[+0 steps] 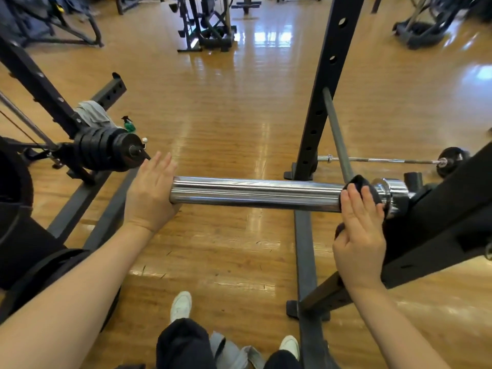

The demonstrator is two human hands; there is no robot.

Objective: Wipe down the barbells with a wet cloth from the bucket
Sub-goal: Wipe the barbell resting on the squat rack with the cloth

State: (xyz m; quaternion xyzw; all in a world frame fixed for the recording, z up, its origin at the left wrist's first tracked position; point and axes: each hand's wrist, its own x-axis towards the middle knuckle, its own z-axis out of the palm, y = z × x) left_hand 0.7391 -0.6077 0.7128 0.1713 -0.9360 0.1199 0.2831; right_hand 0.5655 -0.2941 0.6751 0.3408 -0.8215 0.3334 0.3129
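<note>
Chrome barbell sleeve point(255, 193) runs left to right across the middle of a gym scene, its collar point(391, 194) resting at the right on a black rack point(436, 217). Two bare hands work on it. The left hand point(150, 193) lies flat against the sleeve's free left end, fingers straight and together, gripping nothing. The right hand point(359, 233) presses one dark cloth point(359, 185) onto the sleeve just beside the collar; its fingers lie over the top of the cloth and its thumb sits lower, with cloth bunched under the palm.

One black upright post point(323, 97) with a row of holes rises behind the sleeve, and a grey rod point(338, 137) slants down beside it. Far right, a second, thinner barbell point(383, 160) lies on the wooden floor point(226, 115) with one small black plate point(451, 161) on its end.

At the left, a stack of black weight plates point(103, 150) sits on another machine's peg, near the left hand's fingertips but apart from them. One grey towel point(91, 113) hangs over that frame, and one green spray bottle point(129, 125) stands just behind the plates.

Near the bottom edge, two white shoes point(181, 306) and dark trouser legs point(183, 344) show, with a grey cloth point(234, 352) between them.
</note>
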